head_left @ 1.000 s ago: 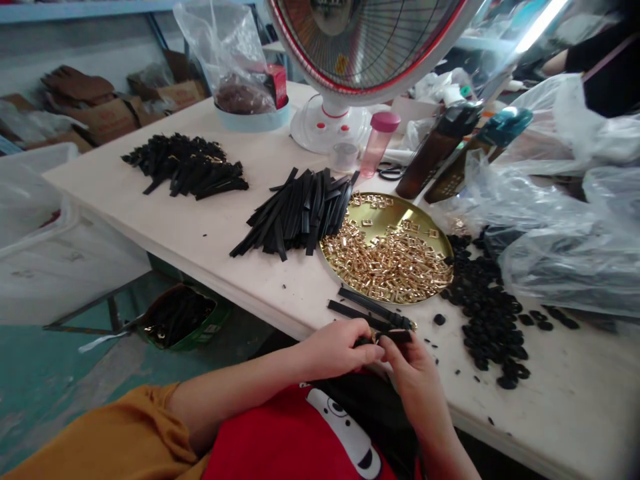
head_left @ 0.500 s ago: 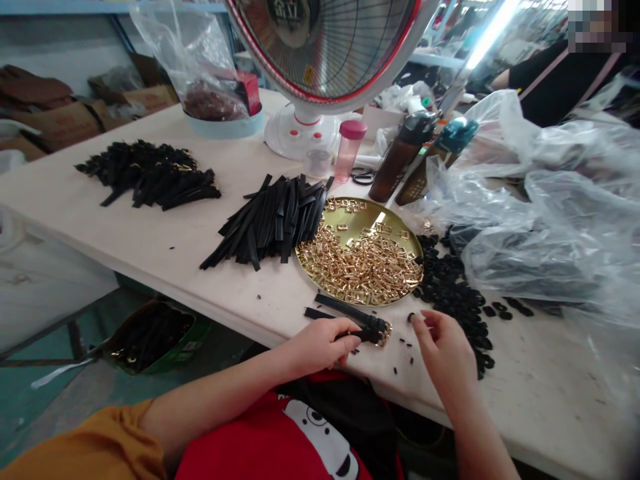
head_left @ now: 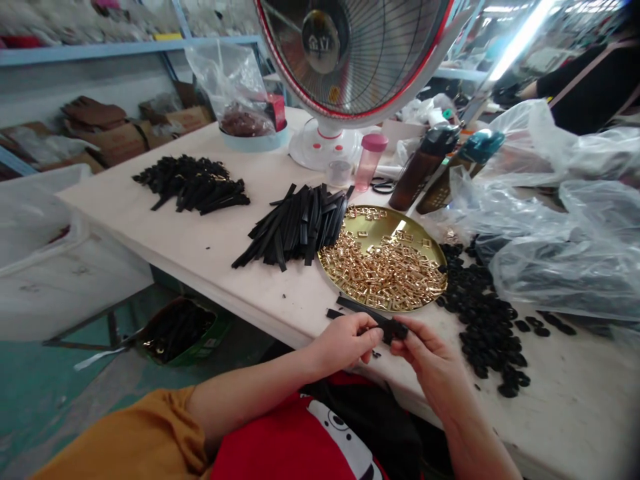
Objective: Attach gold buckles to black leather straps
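My left hand (head_left: 347,343) is closed around black straps (head_left: 363,308), whose flat ends stick out toward the tray. Opposite it, my right hand (head_left: 433,357) pinches at the buckle end of the straps, with a small black loop at its fingertips. The gold buckle there is hidden by the fingers. Just beyond both hands is a round gold tray (head_left: 380,219) with many gold buckles (head_left: 390,273). A heap of small black loops (head_left: 483,320) lies to the right of the tray, and loose black straps (head_left: 300,223) overlap its left rim.
A pile of buckled straps (head_left: 193,183) lies farther left on the table (head_left: 210,280). Behind stand a fan (head_left: 330,137), a pink cup (head_left: 370,163), dark bottles (head_left: 425,167) and scissors (head_left: 383,187). Plastic bags (head_left: 555,267) cover the right. A bin of straps (head_left: 183,333) sits below.
My right hand has moved left with the small black loop, from apart to the strap end beside my left hand. The view has swung left, shifting the scene rightward.
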`<state>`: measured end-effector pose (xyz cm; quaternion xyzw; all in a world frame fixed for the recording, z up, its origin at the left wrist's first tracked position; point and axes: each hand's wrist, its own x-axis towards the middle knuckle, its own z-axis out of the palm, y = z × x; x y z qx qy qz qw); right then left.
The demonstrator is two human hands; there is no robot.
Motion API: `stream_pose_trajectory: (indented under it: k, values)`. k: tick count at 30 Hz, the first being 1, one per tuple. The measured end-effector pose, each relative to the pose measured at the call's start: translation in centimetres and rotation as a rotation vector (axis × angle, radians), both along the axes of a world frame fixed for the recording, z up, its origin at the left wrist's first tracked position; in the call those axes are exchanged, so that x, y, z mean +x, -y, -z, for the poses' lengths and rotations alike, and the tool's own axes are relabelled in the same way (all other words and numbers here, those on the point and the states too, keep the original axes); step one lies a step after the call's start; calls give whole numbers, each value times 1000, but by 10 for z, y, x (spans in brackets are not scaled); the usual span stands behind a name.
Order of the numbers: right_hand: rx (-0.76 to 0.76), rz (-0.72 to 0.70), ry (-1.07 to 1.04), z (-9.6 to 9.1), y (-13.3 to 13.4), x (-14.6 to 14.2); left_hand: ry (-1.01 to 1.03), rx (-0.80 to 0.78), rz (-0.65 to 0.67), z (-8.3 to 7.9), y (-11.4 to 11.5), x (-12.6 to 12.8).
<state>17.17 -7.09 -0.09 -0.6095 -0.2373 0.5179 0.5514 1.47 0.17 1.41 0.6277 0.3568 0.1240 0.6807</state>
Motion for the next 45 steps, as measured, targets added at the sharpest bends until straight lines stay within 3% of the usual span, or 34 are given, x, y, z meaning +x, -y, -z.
stream_pose_trajectory:
  k: [4, 10, 16, 21, 28, 32, 36, 38, 42, 45]
  values:
    - [-30, 13, -27, 6, 3, -13, -80, 203, -7, 3, 3, -6]
    - [-36, 29, -125, 3, 6, -16, -136, 306, -10, 5, 7, -11]
    - [-32, 134, -186, 3, 5, -18, -224, 468, 6, 4, 7, -11]
    - [-57, 144, -188, 8, 7, -17, -248, 467, 3, 10, 6, -9]
    - [-68, 149, -245, 14, 8, -20, -165, 252, 84, 14, 10, -8]
    - [-77, 101, -232, 17, 12, -22, -206, 445, 128, 13, 8, -13]
    - [-76, 23, 100, 20, 16, -20, -260, 576, 209, 9, 3, -17]
    - [-57, -3, 170, 23, 16, -18, -272, 588, 243, 7, 1, -17]
    - [-58, 32, 51, 27, 12, -17, -256, 554, 288, 7, -1, -14]
    - [-78, 17, -51, 26, 9, -20, -256, 518, 228, 11, 1, -8]
